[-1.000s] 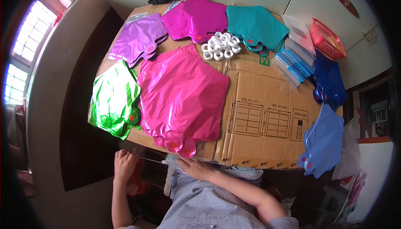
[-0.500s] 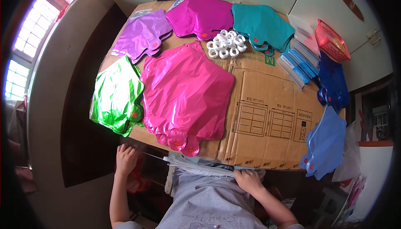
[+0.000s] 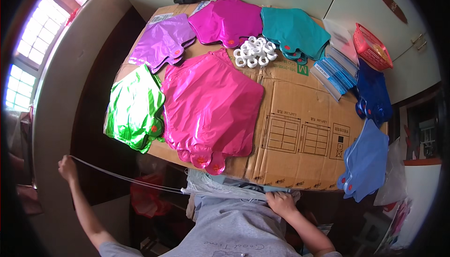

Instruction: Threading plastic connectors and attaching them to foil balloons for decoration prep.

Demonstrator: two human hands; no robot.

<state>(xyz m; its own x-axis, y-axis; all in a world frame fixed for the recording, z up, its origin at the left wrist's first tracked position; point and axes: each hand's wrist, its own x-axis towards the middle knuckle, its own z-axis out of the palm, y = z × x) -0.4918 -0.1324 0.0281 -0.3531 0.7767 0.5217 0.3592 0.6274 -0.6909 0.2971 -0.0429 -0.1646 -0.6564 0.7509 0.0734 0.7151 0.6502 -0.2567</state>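
Note:
My left hand (image 3: 68,168) is stretched far out to the left, its fingers closed on the end of a thin white ribbon strand (image 3: 126,180). That strand runs taut back to a bundle of white ribbon (image 3: 206,186) lying across my lap at the table's front edge. On the bundle's right end my right hand (image 3: 281,203) is closed in a fist. Nearest the bundle on the table lies a stack of shiny pink foil balloons (image 3: 213,107), flat, with their rounded tabs toward me.
Flattened cardboard (image 3: 286,97) covers the table. Around it lie green (image 3: 133,107), lilac (image 3: 161,41), magenta (image 3: 227,20), teal (image 3: 295,29), dark blue (image 3: 375,90) and light blue (image 3: 365,158) foil stacks, white rings (image 3: 255,51), blue packets (image 3: 335,74) and a red basket (image 3: 370,46).
My left hand has swung far out to the left, drawing a long length of ribbon strand from the bundle. My right hand has stayed almost in place on the bundle's end.

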